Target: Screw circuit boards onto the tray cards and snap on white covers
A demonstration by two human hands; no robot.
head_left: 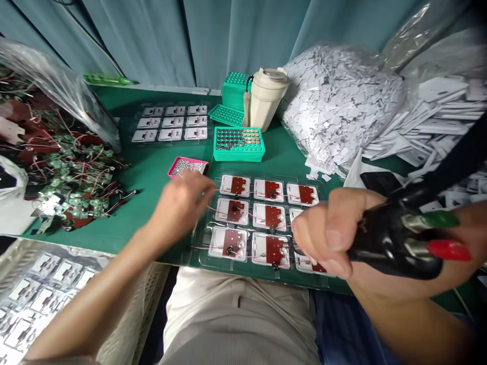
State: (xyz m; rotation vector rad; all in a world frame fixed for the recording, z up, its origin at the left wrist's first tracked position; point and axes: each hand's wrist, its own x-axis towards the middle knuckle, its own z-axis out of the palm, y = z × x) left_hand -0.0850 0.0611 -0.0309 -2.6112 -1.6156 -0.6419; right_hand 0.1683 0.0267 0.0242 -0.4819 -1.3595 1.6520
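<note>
- Beige ribbed top (236,334) of the seated person fills the bottom of the view, with the work drawn in close to the body.
- Right hand (329,233) wraps a black handheld tool (395,243) with a green tip (439,219) and a red tip (449,250); its fingers (323,218) curl tightly around the tool, holding it over the tray's right side.
- Left hand (178,208) reaches the tray's left edge, its fingers pressed together and blurred; whether they pinch anything cannot be told.
- Clear plastic tray (203,256) sits directly before the person on a green mat (140,203), within reach of both hands, its white cards (270,215) with red-brown patches and thin wires set out in rows.
- Pink dish of small silver parts (189,167) lies just beyond the left hand, near a green rack of button cells (239,144), apparently kept close for easy picking.
</note>
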